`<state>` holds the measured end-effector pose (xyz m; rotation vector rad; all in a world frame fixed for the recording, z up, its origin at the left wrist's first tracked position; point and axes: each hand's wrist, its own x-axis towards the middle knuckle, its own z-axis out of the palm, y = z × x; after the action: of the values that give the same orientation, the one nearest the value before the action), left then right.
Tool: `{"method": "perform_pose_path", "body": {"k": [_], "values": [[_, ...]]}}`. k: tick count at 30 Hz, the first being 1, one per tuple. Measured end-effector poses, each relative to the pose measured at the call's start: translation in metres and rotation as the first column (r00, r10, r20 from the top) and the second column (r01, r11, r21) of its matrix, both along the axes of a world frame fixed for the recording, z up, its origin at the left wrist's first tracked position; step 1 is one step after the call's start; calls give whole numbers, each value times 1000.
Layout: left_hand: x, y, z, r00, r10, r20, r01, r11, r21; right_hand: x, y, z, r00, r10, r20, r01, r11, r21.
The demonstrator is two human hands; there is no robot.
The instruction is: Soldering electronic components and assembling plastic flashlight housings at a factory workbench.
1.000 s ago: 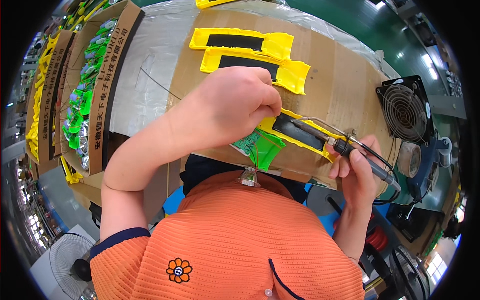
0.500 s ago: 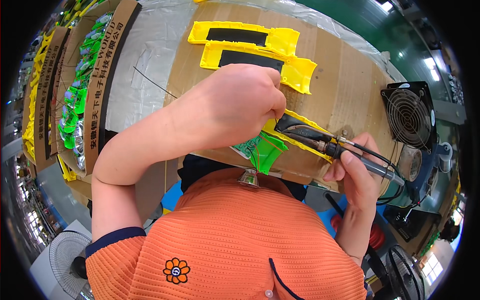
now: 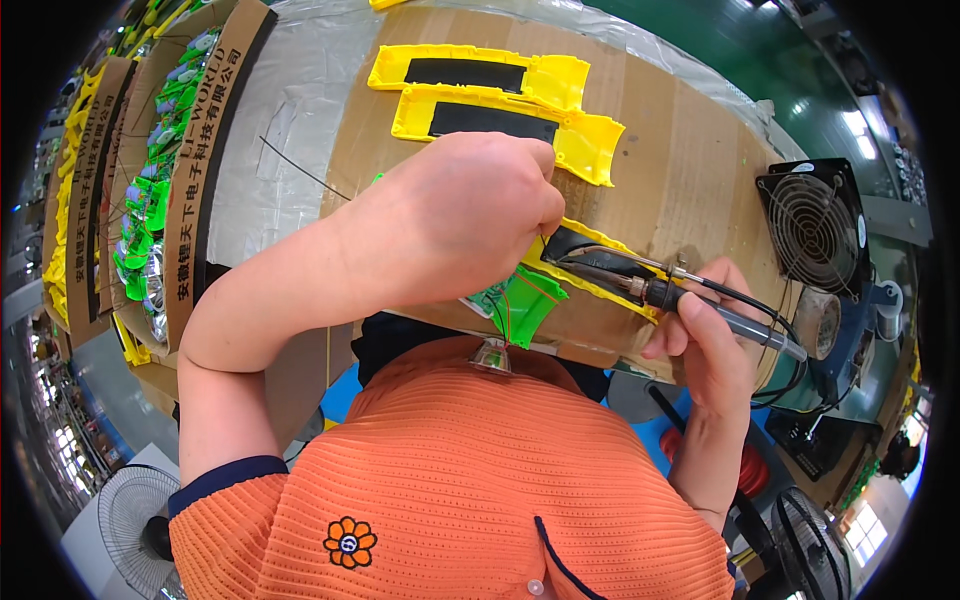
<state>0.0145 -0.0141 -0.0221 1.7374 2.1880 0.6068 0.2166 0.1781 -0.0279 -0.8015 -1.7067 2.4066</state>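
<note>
My right hand (image 3: 715,325) is closed around the grey handle of a soldering iron (image 3: 750,332), which has a thin metal guide tube and black cables along it. Its front end points left into a yellow plastic shell half (image 3: 597,291) lined with a black pad (image 3: 567,243). Over the shell's left end, my left hand (image 3: 490,195) is pinched, and a thin dark wire shows under its fingertips. Beneath that hand lie a bright green plastic piece (image 3: 536,312) and a partly hidden green circuit board (image 3: 488,300) with thin red and black wires. The iron's exact tip contact cannot be made out.
Two more yellow shell halves (image 3: 590,146) with black pads lie at the far side of the cardboard sheet (image 3: 690,180). Cardboard boxes (image 3: 215,150) of green and yellow parts stand left. On the right are a square black fan (image 3: 812,225) and a solder spool (image 3: 890,310).
The whole view has shifted slightly. Both hands keep nearly the same poses, with the soldering iron still over the yellow shell half.
</note>
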Motion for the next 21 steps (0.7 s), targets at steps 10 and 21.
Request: {"method": "perform_pose_path", "body": {"k": [10,21], "values": [[-2,0,3,997,-64,-42,62,997,-48,7,6,-8,995,-29,-92,27,999,-22],[-1,1,11,970,-122,-211,109,992,-70,31,6,-10,953,-192,-235,200,980,7]]}}
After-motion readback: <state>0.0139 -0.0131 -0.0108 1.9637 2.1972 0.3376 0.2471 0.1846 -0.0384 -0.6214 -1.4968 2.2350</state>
